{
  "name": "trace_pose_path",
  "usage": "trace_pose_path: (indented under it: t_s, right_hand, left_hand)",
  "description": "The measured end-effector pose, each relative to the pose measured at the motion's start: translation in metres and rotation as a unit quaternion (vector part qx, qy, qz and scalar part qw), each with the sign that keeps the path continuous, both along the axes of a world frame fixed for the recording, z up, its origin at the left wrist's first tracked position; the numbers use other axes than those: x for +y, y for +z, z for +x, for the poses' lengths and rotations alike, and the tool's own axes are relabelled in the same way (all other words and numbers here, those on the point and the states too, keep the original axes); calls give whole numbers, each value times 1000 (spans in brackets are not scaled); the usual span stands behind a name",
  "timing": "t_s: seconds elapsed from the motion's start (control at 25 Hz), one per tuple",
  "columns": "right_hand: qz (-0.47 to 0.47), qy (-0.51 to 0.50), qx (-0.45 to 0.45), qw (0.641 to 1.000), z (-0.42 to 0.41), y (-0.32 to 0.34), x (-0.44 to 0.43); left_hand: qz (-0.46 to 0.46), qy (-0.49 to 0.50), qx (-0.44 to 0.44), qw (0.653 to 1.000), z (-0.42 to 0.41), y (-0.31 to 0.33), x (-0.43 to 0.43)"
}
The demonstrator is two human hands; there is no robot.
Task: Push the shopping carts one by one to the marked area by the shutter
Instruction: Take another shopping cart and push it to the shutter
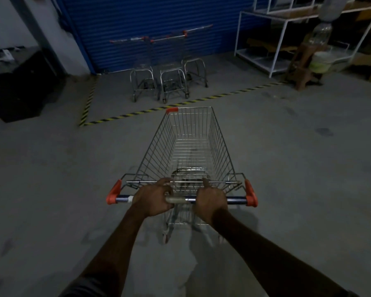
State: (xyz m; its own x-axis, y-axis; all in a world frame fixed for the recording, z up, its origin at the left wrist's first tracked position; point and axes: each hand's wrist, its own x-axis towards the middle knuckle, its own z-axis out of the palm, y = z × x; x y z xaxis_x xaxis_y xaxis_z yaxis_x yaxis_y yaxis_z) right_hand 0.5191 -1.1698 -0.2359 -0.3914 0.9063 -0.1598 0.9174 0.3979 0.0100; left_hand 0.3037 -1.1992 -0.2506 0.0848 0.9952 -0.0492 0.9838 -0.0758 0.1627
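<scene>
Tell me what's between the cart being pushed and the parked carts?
Bare floor crossed by a yellow-and-black striped line, seen in the head view.

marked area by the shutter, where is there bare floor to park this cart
Bare floor between the left tape line and the parked carts, and between those carts and the white rack. Crowded centre, against the shutter.

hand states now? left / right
Left hand: closed, gripping the cart handle left of centre.
Right hand: closed, gripping the same handle right of centre, thumb up.
</scene>
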Motion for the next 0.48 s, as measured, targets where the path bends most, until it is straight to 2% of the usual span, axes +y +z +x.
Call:
trace_pose_path:
  t_s: [0.28,0.4,0.48]
  right_hand:
    - [-13,-26,-3,1000,-31,-1,162]
    - [17,-48,24,998,-51,-12,239]
    - [73,-14,54,996,-64,-22,288]
  left_hand:
    - [2,-10,-31,999,-26,9,167]
    - [7,-29,-45,999,-49,8,246]
    - [6,-41,-40,998,-64,9,300]
